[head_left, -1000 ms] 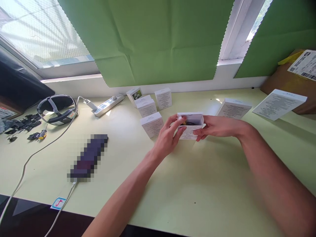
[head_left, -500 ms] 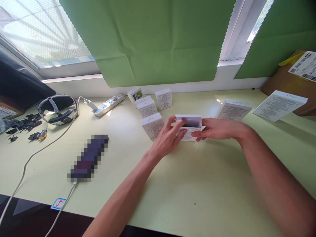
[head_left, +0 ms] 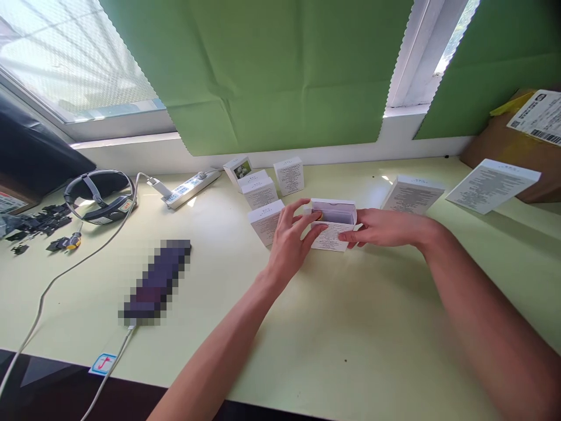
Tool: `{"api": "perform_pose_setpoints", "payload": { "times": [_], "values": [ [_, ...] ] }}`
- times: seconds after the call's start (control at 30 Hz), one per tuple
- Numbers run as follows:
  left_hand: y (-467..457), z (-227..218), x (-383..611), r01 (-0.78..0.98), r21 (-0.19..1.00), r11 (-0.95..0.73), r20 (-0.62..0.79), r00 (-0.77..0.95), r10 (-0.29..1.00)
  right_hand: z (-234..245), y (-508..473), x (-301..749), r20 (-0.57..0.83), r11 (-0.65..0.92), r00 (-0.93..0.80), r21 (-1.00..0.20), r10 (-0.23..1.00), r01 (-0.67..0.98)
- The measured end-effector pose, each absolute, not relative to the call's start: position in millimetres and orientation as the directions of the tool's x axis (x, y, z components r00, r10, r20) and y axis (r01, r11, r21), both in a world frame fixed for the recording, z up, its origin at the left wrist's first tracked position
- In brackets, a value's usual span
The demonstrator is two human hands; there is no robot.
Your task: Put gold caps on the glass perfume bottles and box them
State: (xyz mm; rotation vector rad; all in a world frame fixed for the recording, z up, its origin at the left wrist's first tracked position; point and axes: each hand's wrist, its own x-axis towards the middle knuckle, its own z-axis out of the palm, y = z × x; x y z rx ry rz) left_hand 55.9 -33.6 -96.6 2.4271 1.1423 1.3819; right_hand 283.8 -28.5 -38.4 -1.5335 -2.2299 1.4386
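A small white cardboard box [head_left: 332,238] with grey printed text stands upright on the table, its top open and part of its inside showing. My right hand [head_left: 379,227] grips it from the right, thumb on the front face and the other fingers partly hidden behind. At the left end of the opening, my left hand [head_left: 291,237] has thumb and index finger bent close together. A tiny yellowish thing shows by those fingertips, too small to name. Just left of that hand, another white printed box [head_left: 264,222] is partly covered by it.
More white boxes stand behind: one [head_left: 259,190], one [head_left: 290,175], and one with a picture [head_left: 239,169]. Two larger ones [head_left: 412,194] are on the right, near a brown carton [head_left: 491,146]. Left lie a power strip [head_left: 193,188], headband device [head_left: 105,199] and pixelated phone [head_left: 158,280].
My left fingers have drawn slightly left and up at the opening, and more of the box's inside shows. My right hand keeps its grip. The whole view has shifted a little.
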Motion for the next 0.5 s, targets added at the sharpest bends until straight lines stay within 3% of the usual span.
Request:
{"api": "perform_pose_setpoints", "payload": {
  "times": [0.23, 0.5],
  "values": [
    [-33.6, -96.9, 56.5, 0.491, 0.537, -0.686, 0.641, 0.291, 0.71, -39.2, -27.9, 283.7, -0.413, 0.074, -0.518, -0.725, 0.749, 0.685],
    [-32.2, -95.7, 54.2, 0.464, 0.523, -0.715, 0.624, 0.363, 0.692, -38.8, -30.0, 283.2, -0.403, 0.069, -0.533, -0.747, 0.744, 0.661]
  ]
}}
